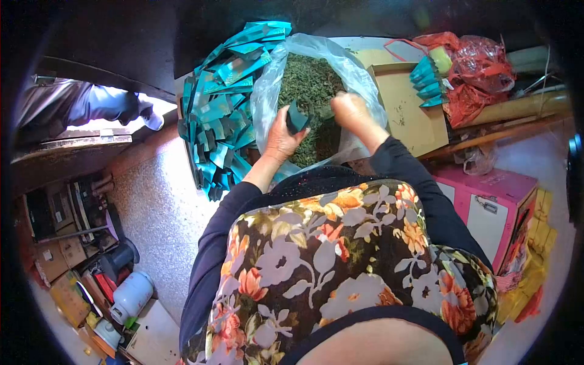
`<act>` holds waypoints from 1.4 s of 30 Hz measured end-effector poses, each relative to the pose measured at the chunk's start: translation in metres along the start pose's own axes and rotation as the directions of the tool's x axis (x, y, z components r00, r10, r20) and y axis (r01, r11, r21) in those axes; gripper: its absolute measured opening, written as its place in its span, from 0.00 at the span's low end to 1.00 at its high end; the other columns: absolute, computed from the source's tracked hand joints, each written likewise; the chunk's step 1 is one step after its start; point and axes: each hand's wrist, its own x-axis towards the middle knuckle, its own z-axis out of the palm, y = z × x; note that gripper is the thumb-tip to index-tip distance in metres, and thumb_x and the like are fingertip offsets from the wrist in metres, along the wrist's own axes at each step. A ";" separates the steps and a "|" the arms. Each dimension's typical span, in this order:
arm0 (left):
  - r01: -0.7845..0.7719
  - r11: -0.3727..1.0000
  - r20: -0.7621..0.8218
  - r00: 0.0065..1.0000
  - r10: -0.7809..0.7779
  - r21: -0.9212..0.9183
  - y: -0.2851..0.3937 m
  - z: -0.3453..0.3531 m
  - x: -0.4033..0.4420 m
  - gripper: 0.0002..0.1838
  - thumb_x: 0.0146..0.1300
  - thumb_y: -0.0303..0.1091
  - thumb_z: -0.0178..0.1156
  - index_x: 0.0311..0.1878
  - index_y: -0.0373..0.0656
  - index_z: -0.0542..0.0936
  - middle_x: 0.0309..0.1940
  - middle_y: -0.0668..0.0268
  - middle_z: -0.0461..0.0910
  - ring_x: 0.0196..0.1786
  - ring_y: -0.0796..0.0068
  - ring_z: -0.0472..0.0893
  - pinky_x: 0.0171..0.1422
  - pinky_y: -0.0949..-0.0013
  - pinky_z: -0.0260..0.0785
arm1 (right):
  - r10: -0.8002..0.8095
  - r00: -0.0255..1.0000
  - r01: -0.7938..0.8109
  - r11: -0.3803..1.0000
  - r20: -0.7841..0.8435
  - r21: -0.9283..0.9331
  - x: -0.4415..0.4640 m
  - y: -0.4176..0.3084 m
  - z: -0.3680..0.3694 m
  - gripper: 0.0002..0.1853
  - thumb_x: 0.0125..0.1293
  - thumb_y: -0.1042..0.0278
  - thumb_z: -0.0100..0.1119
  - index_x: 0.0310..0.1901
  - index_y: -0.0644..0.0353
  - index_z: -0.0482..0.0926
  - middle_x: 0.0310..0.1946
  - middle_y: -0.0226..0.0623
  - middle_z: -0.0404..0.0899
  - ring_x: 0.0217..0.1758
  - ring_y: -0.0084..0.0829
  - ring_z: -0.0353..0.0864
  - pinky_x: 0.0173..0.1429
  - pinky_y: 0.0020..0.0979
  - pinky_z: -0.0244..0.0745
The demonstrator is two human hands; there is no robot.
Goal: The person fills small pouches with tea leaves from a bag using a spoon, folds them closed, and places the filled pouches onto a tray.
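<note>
Dried green leaves (310,76) fill a large clear plastic bag (269,85) whose mouth is spread wide. Over the leaves, my left hand (283,139) holds a small dark teal packet (297,118) upright, its fingers wrapped round it. My right hand (353,112) is above the right part of the leaves, fingers closed together; what they hold, if anything, is too small to make out. Many teal packets (222,109) lie in a heap just left of the bag.
To the right are an open cardboard box (420,125), some teal packets (427,82), a red plastic bag (480,67) and bamboo poles (517,111). A pink and white box (486,194) stands lower right. A gas cylinder (132,294) is lower left; a person's sleeve (109,103) shows upper left.
</note>
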 end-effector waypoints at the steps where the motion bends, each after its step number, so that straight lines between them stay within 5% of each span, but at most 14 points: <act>1: -0.026 0.999 -0.010 1.000 0.025 -0.028 -0.002 -0.001 -0.001 0.39 0.42 0.32 0.74 0.58 0.41 0.65 0.44 0.54 0.76 0.48 0.55 0.78 0.52 0.61 0.71 | -0.022 1.000 0.021 0.998 0.016 0.051 0.001 -0.003 0.014 0.04 0.47 0.73 0.60 0.27 0.57 0.81 0.32 0.42 0.80 0.38 0.45 0.82 0.42 0.41 0.78; 6: -0.045 0.996 0.006 0.999 0.045 -0.073 -0.007 -0.005 -0.013 0.38 0.42 0.31 0.74 0.58 0.42 0.66 0.45 0.57 0.76 0.47 0.62 0.78 0.53 0.65 0.71 | 0.106 0.994 -0.086 0.822 -0.003 0.562 0.005 -0.028 0.054 0.07 0.49 0.75 0.55 0.29 0.58 0.83 0.30 0.47 0.81 0.37 0.45 0.82 0.43 0.39 0.77; 8: -0.046 0.991 0.021 0.999 0.049 -0.123 -0.011 -0.006 -0.016 0.38 0.42 0.30 0.74 0.58 0.42 0.66 0.45 0.57 0.76 0.48 0.62 0.78 0.53 0.65 0.70 | 0.138 0.990 -0.088 0.793 -0.037 0.603 0.010 -0.022 0.059 0.08 0.49 0.75 0.54 0.30 0.58 0.83 0.29 0.46 0.81 0.36 0.44 0.82 0.43 0.38 0.77; 10: -0.023 1.000 0.040 0.999 0.022 0.012 -0.001 -0.015 -0.021 0.37 0.46 0.26 0.72 0.60 0.39 0.65 0.45 0.61 0.76 0.47 0.74 0.76 0.53 0.69 0.71 | 0.219 0.974 -0.120 0.718 -0.059 0.686 0.009 -0.019 0.050 0.09 0.50 0.75 0.53 0.31 0.58 0.84 0.28 0.44 0.82 0.35 0.42 0.83 0.43 0.36 0.77; 19: -0.015 0.998 0.043 0.999 0.013 0.066 0.009 -0.012 -0.017 0.38 0.42 0.31 0.74 0.58 0.41 0.67 0.44 0.58 0.76 0.48 0.62 0.77 0.54 0.66 0.69 | 0.255 0.940 0.040 0.582 -0.229 0.812 -0.007 0.007 -0.014 0.08 0.52 0.78 0.56 0.32 0.59 0.84 0.26 0.35 0.81 0.29 0.26 0.78 0.36 0.27 0.72; 23: -0.026 0.992 0.005 1.000 0.025 0.126 0.006 -0.001 -0.006 0.36 0.43 0.32 0.73 0.57 0.41 0.67 0.45 0.57 0.76 0.48 0.61 0.77 0.54 0.65 0.69 | 0.057 0.856 0.277 0.789 -0.515 0.548 -0.018 -0.001 -0.061 0.06 0.51 0.80 0.56 0.29 0.60 0.81 0.24 0.39 0.75 0.30 0.37 0.79 0.36 0.32 0.73; 28: 0.036 0.995 0.011 0.999 -0.037 0.089 0.022 0.005 0.010 0.36 0.42 0.33 0.74 0.56 0.43 0.67 0.45 0.52 0.76 0.49 0.51 0.77 0.52 0.59 0.71 | -0.408 0.747 0.487 0.873 -0.524 0.015 -0.024 -0.025 -0.085 0.04 0.47 0.77 0.56 0.25 0.56 0.73 0.24 0.34 0.68 0.30 0.36 0.75 0.35 0.35 0.72; 36: 0.055 0.998 0.006 0.998 -0.055 0.007 0.018 0.005 0.011 0.36 0.42 0.33 0.74 0.56 0.43 0.67 0.45 0.53 0.76 0.49 0.52 0.77 0.53 0.60 0.70 | -0.309 0.746 0.351 0.935 -0.589 -0.047 -0.027 -0.028 -0.101 0.03 0.47 0.75 0.56 0.25 0.55 0.74 0.24 0.32 0.68 0.30 0.35 0.74 0.34 0.34 0.71; 39: 0.023 0.999 0.005 1.000 -0.023 0.035 0.023 0.002 0.010 0.37 0.42 0.32 0.73 0.57 0.42 0.67 0.47 0.53 0.76 0.50 0.53 0.77 0.54 0.60 0.69 | -0.446 0.727 0.477 0.875 -0.522 -0.083 -0.025 -0.034 -0.091 0.03 0.47 0.74 0.55 0.25 0.55 0.73 0.24 0.32 0.68 0.29 0.35 0.74 0.33 0.34 0.71; 42: 0.070 0.998 0.011 0.998 -0.070 -0.008 0.023 0.002 0.009 0.37 0.42 0.32 0.73 0.57 0.42 0.66 0.46 0.53 0.76 0.50 0.53 0.77 0.54 0.60 0.69 | -0.340 0.742 0.378 0.924 -0.578 -0.057 -0.021 -0.029 -0.101 0.02 0.48 0.74 0.55 0.25 0.56 0.73 0.24 0.32 0.69 0.30 0.35 0.74 0.34 0.34 0.71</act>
